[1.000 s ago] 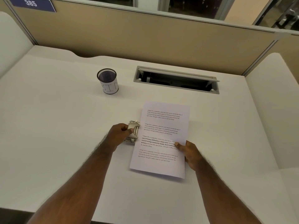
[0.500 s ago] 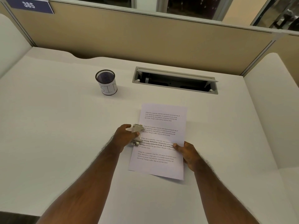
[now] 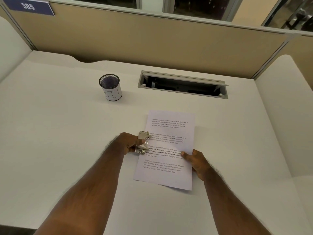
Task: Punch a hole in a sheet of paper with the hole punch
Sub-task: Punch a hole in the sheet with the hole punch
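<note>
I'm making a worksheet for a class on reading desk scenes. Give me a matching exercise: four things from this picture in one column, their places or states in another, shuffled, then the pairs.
Things
1. hole punch
2. paper
3. mesh cup
4. cable tray

Places or states
A. open slot at the back of the desk
B. held at its right edge by the right hand
C. gripped by the left hand
D. standing alone, back left

Pairs: 1-C, 2-B, 3-D, 4-A

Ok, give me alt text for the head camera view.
A left hand grips a small silver metal hole punch at the left edge of a white printed sheet of paper, which the right hand steadies on a white desk. A black mesh cup stands behind.
</note>
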`<state>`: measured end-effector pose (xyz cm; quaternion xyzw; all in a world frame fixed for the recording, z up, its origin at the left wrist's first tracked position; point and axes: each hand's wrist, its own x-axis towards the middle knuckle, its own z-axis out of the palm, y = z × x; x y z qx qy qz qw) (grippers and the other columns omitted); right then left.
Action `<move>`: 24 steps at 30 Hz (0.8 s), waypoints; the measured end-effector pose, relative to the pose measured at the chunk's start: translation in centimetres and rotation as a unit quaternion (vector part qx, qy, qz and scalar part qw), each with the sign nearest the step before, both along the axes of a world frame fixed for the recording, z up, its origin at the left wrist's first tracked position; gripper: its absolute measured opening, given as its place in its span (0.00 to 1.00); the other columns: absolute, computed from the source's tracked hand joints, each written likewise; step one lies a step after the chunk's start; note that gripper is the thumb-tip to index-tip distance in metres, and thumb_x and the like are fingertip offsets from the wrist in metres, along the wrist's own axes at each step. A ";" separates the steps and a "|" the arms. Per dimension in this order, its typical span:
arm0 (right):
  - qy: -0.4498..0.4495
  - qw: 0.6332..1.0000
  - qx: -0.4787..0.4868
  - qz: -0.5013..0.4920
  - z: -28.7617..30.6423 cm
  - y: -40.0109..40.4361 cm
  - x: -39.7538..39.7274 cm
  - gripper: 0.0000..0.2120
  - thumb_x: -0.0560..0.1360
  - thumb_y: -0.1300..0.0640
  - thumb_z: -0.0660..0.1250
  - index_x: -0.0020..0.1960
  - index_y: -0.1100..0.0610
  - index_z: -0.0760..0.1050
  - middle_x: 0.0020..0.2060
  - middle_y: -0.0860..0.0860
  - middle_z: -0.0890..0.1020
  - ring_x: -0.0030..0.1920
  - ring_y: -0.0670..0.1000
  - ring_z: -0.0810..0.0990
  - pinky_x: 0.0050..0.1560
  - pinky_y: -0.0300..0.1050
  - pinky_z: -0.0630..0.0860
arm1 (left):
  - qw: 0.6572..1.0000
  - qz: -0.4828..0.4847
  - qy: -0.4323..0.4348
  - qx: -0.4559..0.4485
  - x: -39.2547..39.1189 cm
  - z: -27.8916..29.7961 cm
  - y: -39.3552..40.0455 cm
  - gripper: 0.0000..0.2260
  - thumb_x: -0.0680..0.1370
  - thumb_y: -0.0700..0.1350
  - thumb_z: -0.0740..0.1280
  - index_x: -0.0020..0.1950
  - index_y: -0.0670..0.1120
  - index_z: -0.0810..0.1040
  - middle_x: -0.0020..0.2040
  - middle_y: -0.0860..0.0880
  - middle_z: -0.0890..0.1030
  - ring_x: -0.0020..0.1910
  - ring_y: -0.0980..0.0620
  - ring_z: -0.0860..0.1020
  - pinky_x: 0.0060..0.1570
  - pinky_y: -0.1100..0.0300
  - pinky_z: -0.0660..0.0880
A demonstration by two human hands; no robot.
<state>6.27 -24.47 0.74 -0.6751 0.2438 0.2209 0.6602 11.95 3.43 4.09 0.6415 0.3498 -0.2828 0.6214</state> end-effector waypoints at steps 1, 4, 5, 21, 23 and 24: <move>-0.001 1.000 0.001 0.000 0.0 0.0 0.0 0.13 0.76 0.61 0.69 0.60 0.60 0.78 0.56 0.59 0.84 0.56 0.62 0.82 0.58 0.60 0.78 | 1.000 0.000 0.004 -0.003 0.1 -0.1 0.1 0.16 0.71 0.33 0.74 0.57 0.31 0.79 0.55 0.32 0.81 0.57 0.36 0.81 0.56 0.43 0.79; -0.004 1.000 0.002 0.005 0.0 0.0 -0.1 0.13 0.76 0.62 0.69 0.61 0.61 0.77 0.56 0.59 0.83 0.57 0.62 0.82 0.60 0.62 0.77 | 1.000 0.002 0.008 0.005 0.2 -0.6 0.1 0.09 0.71 0.33 0.74 0.49 0.34 0.79 0.46 0.36 0.82 0.42 0.42 0.82 0.42 0.51 0.82; -0.005 1.000 0.003 0.005 0.0 0.0 -0.1 0.13 0.76 0.62 0.69 0.61 0.61 0.77 0.56 0.59 0.83 0.57 0.62 0.82 0.60 0.63 0.77 | 1.000 0.005 0.006 0.011 0.2 -0.9 0.1 0.07 0.71 0.33 0.74 0.46 0.35 0.79 0.43 0.38 0.82 0.39 0.45 0.81 0.41 0.52 0.81; -0.016 1.000 0.015 -0.017 0.4 0.0 -0.4 0.12 0.75 0.65 0.68 0.59 0.61 0.79 0.55 0.59 0.84 0.56 0.63 0.82 0.61 0.63 0.76 | 0.985 -0.019 -0.133 0.108 -1.9 -0.7 1.0 0.09 0.69 0.40 0.78 0.40 0.43 0.78 0.38 0.44 0.78 0.39 0.48 0.75 0.42 0.53 0.75; -0.026 0.999 0.024 -0.026 0.3 -0.2 -0.5 0.12 0.75 0.66 0.68 0.58 0.61 0.79 0.54 0.59 0.84 0.55 0.64 0.82 0.60 0.63 0.76 | 0.981 -0.001 -0.157 0.112 -2.0 -0.5 2.3 0.11 0.70 0.40 0.77 0.35 0.44 0.76 0.33 0.45 0.74 0.36 0.49 0.72 0.40 0.54 0.73; -0.032 0.999 0.028 -0.030 0.2 -0.3 -0.6 0.12 0.75 0.66 0.68 0.58 0.61 0.80 0.54 0.59 0.84 0.55 0.64 0.82 0.60 0.64 0.76 | 0.978 0.010 -0.168 0.121 -2.0 -0.3 3.1 0.11 0.70 0.41 0.77 0.35 0.43 0.76 0.33 0.45 0.74 0.35 0.49 0.71 0.39 0.54 0.72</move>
